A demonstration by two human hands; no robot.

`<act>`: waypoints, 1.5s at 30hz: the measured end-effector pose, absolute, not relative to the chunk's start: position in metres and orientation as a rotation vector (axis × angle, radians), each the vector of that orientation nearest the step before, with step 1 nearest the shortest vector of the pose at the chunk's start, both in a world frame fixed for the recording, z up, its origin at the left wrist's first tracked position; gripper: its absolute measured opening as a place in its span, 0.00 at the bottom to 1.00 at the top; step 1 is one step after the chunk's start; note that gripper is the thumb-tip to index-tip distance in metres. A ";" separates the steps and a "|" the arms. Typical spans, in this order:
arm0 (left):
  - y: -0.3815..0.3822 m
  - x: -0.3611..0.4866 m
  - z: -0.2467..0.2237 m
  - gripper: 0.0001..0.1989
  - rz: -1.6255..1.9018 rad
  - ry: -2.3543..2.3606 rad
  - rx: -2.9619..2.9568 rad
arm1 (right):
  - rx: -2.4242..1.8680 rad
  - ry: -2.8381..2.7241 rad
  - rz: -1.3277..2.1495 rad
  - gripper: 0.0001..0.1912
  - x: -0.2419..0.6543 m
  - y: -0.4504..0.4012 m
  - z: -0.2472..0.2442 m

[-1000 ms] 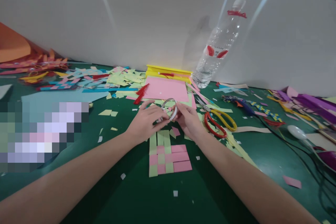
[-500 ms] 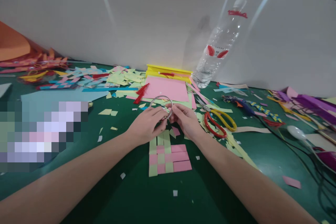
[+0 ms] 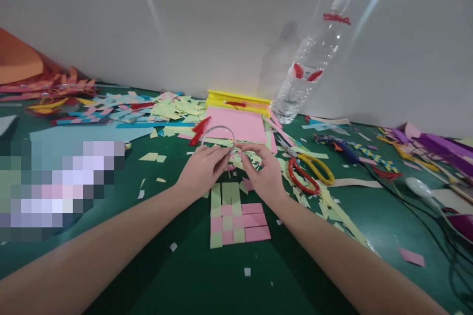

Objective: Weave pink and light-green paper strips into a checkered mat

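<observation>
Over the table's middle, my left hand [image 3: 203, 170] is closed on a thin pale ring [image 3: 220, 128] that looks like a narrow roll of tape; its lower part is hidden by my fingers. Just to the right, my right hand [image 3: 264, 170] has thumb and forefinger brought close together in a pinch. Whatever lies between those fingertips is too small to make out. Below both hands lies a woven mat [image 3: 232, 224] of pink and pale green paper strips, with loose strip ends at its top and right.
Red-and-yellow-handled scissors [image 3: 305, 170] lie right of my right hand. Behind are pink paper [image 3: 236, 125], a red tassel [image 3: 199, 132] and a yellow tray [image 3: 238, 101]. A water bottle [image 3: 308, 69] leans on the wall. A glue gun [image 3: 338, 147] with cable and paper scraps lie around.
My hands have come slightly apart. The ring has moved left with my left hand, and my right fingers have left its edge.
</observation>
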State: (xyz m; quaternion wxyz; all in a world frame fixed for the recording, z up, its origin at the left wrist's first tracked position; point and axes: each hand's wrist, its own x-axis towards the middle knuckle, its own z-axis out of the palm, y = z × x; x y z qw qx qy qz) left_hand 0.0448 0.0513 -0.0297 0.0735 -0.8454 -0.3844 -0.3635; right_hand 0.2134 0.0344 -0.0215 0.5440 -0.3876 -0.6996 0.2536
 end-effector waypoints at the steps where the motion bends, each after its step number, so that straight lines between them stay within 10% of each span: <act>1: 0.051 0.045 -0.030 0.15 -1.096 -1.143 -2.537 | -0.919 -1.643 0.608 0.04 0.213 0.035 -0.022; 45: 0.044 0.048 -0.026 0.14 -1.072 -1.138 -2.504 | -0.859 -1.483 0.795 0.13 0.209 0.039 -0.027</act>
